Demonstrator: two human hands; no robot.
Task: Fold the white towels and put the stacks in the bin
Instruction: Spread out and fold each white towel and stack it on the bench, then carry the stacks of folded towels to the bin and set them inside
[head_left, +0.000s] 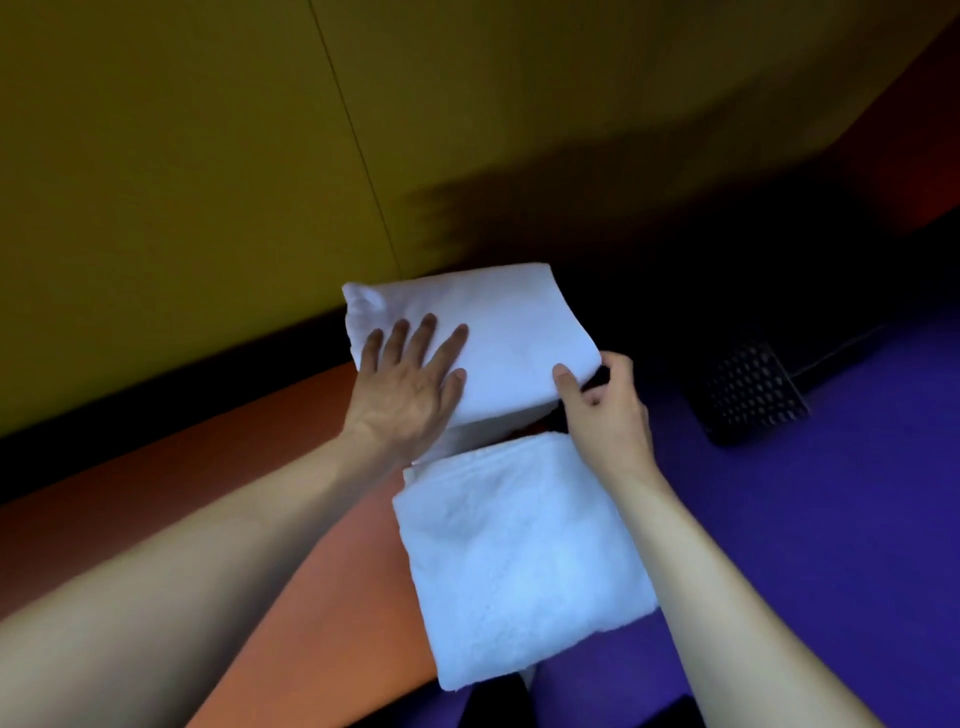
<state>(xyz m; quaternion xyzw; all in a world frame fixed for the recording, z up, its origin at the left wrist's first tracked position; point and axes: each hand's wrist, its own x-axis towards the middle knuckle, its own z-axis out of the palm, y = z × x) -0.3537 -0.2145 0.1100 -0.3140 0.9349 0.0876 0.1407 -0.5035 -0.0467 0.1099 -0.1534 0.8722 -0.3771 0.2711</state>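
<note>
A folded white towel (493, 332) lies at the centre, raised a little at its near right corner. My left hand (410, 379) presses flat on its left part with fingers spread. My right hand (602, 410) pinches the towel's near right corner between thumb and fingers. A second folded white towel (519, 561) lies nearer to me, between my forearms, on the orange and purple surface. A dark perforated bin (753, 395) sits to the right on the purple surface.
A yellow wall (182, 156) with a dark skirting strip runs along the back left. The orange surface (156, 493) is on the left, the purple surface (831, 519) on the right. The area behind the towel is in deep shadow.
</note>
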